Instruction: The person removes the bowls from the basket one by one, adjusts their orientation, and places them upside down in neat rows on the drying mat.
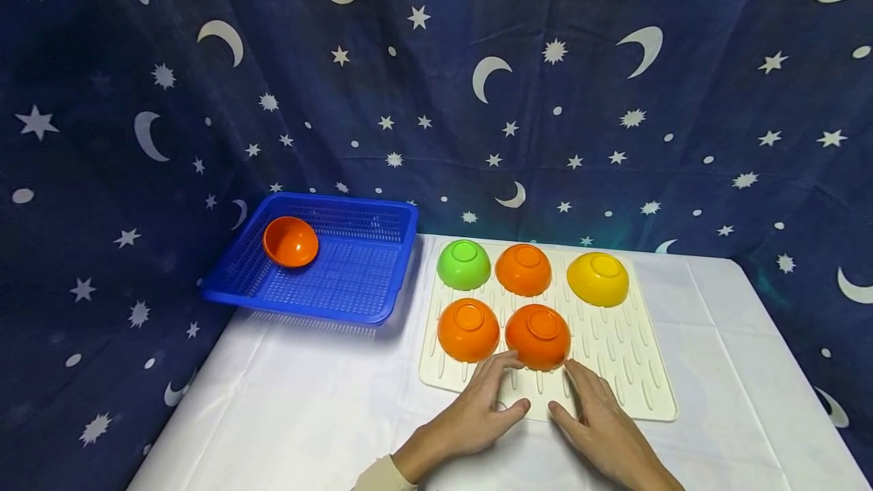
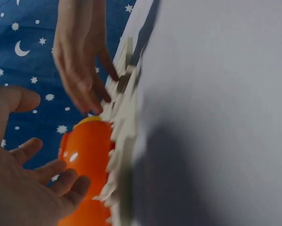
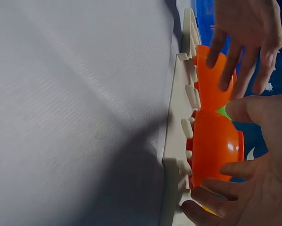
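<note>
Both hands hold nothing and hover at the near side of an upside-down orange bowl on the cream drying mat. To its left front is my left hand, fingers spread and relaxed, thumb pointing right. My right hand mirrors it at the right front, fingertips close to the rim. In the right wrist view the right hand's loose fingers overlap that orange bowl. Another orange bowl stands upside down just left of it. Behind them sit a green bowl, an orange bowl and a yellow bowl, all inverted.
A blue plastic basket stands at the back left of the white-covered table. Inside it an orange bowl leans with its open side showing. A dark blue curtain with moons and stars hangs behind and beside the table.
</note>
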